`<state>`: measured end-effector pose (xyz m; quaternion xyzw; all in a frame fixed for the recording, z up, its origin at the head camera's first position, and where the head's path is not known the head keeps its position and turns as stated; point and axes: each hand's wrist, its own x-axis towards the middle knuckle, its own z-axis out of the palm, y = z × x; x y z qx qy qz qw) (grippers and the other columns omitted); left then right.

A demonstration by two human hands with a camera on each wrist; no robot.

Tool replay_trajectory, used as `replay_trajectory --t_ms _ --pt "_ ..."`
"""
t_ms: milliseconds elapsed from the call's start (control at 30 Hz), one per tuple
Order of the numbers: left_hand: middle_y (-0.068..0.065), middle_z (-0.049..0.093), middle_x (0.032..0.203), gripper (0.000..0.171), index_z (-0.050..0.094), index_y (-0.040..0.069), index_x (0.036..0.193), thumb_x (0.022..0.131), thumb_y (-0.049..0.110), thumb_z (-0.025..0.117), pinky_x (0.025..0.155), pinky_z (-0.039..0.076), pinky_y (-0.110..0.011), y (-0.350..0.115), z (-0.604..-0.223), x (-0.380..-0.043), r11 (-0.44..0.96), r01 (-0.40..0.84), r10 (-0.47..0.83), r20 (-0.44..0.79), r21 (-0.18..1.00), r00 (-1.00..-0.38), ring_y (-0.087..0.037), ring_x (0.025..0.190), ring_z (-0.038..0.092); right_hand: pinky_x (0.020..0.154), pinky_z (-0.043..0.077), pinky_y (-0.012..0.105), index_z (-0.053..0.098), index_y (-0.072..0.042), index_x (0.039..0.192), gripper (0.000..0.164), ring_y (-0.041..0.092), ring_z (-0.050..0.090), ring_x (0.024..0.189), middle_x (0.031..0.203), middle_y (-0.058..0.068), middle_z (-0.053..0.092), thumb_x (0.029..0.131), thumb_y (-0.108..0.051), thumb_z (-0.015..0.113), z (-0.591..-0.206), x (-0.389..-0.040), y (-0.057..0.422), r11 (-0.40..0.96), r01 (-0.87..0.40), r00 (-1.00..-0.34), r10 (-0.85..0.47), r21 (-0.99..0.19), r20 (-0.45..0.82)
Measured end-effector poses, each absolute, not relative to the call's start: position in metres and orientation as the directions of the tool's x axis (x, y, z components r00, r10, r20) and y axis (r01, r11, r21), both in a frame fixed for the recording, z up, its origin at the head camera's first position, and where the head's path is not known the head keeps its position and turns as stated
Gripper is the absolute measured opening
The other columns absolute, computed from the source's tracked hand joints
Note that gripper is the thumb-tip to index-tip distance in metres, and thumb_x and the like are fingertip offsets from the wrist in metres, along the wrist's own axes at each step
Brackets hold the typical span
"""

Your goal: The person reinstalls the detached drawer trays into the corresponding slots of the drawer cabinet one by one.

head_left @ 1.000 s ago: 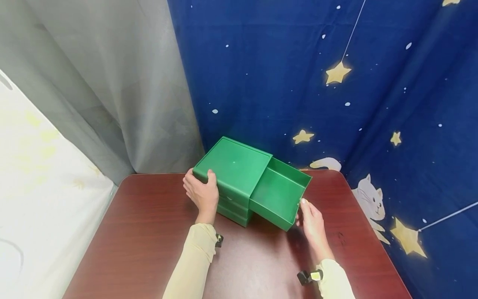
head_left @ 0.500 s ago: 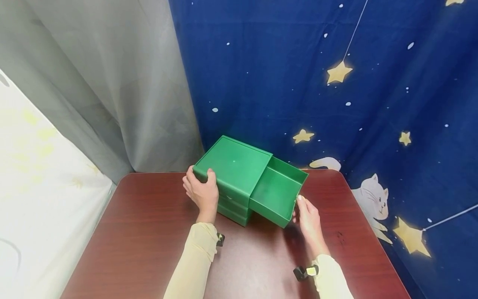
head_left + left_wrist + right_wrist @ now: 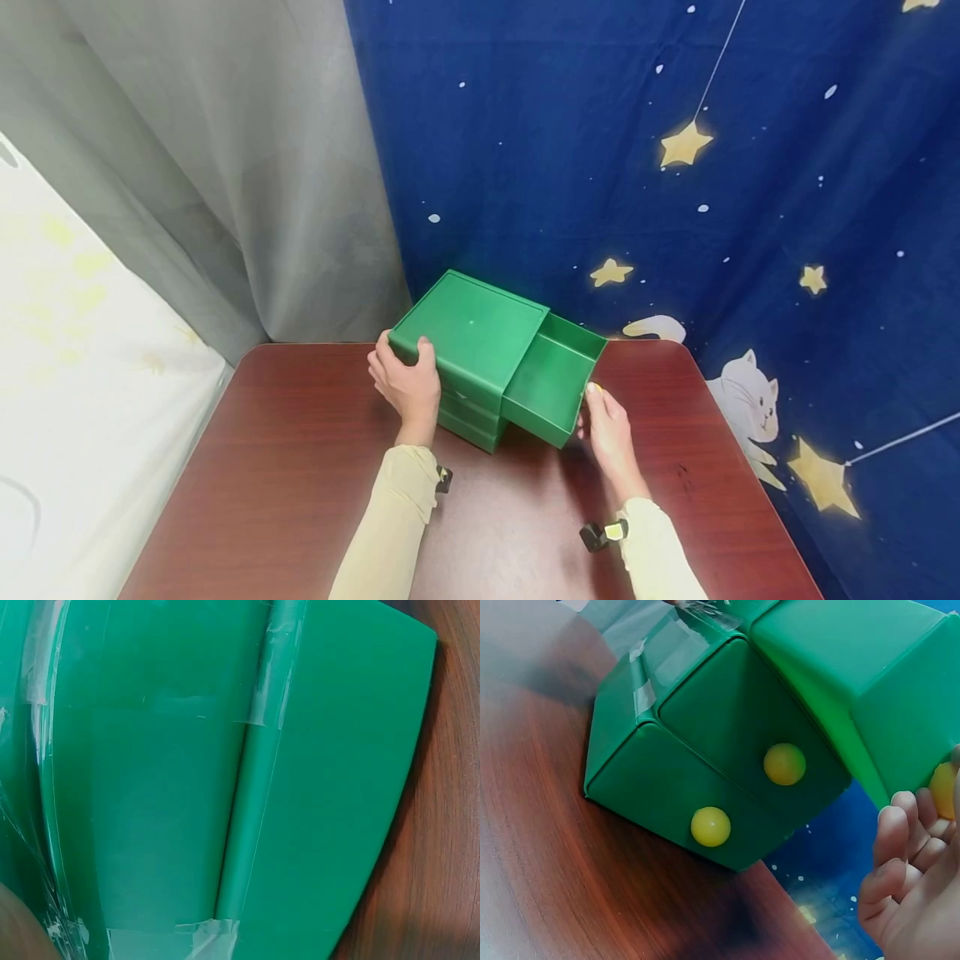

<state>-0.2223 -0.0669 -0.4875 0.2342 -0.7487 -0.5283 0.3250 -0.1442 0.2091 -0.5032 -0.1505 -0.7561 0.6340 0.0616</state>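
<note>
A green plastic drawer cabinet (image 3: 471,329) stands at an angle on the table, its top drawer (image 3: 551,375) partly out to the right and bare inside. My left hand (image 3: 408,385) grips the cabinet's rear left corner, thumb over the top edge and fingers round the back. At the drawer's front, my right hand (image 3: 611,429) pinches the yellow knob (image 3: 943,789). Two lower drawers with round yellow knobs, one upper (image 3: 784,764) and one lower (image 3: 710,826), are flush in the right wrist view. Clear tape (image 3: 274,675) runs over the cabinet's side in the left wrist view.
The reddish-brown wooden table (image 3: 300,483) carries the cabinet near its back edge. Behind hang a grey curtain (image 3: 315,183) and a blue curtain (image 3: 540,167) with stars and a cat. A white patterned cloth (image 3: 75,375) hangs at the left.
The top drawer has slid partway into the cabinet, and my right hand has moved left with it. My left hand stays on the cabinet's corner.
</note>
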Motion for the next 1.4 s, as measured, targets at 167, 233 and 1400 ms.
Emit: replay_trajectory --t_ms 167,233,1400 --pt "-0.014 0.052 0.124 0.059 0.054 0.017 0.138 0.086 0.043 0.069 0.100 0.034 -0.054 -0.067 -0.488 -0.223 0.340 -0.003 -0.695 0.249 0.941 -0.675 -0.035 0.116 0.045 0.068 0.046 0.029 0.063 -0.007 0.100 0.048 0.013 0.050 0.070 0.078 0.007 0.054 0.106 -0.052 0.046 -0.506 -0.148 0.208 0.278 0.134 -0.947 0.320 -0.951 -0.040" --pt "-0.015 0.052 0.123 0.059 0.054 0.017 0.138 0.087 0.043 0.069 0.100 0.034 -0.054 -0.067 -0.488 -0.223 0.342 -0.003 -0.698 0.252 0.940 -0.671 -0.036 0.115 0.046 0.072 0.042 0.029 0.064 -0.007 0.102 0.050 0.014 0.048 0.076 0.081 0.008 0.052 0.106 -0.053 0.044 -0.506 -0.149 0.208 0.332 0.128 -0.946 0.324 -0.934 -0.014" --pt "-0.014 0.052 0.124 0.060 0.053 0.018 0.139 0.088 0.046 0.068 0.100 0.034 -0.055 -0.069 -0.491 -0.223 0.341 0.006 -0.685 0.253 0.940 -0.683 -0.035 0.116 0.045 0.095 0.040 0.040 0.064 -0.011 0.115 0.056 0.025 0.052 0.105 0.111 0.019 0.061 0.105 -0.060 0.040 -0.507 -0.170 0.184 0.373 0.065 -0.976 0.216 -0.926 0.018"
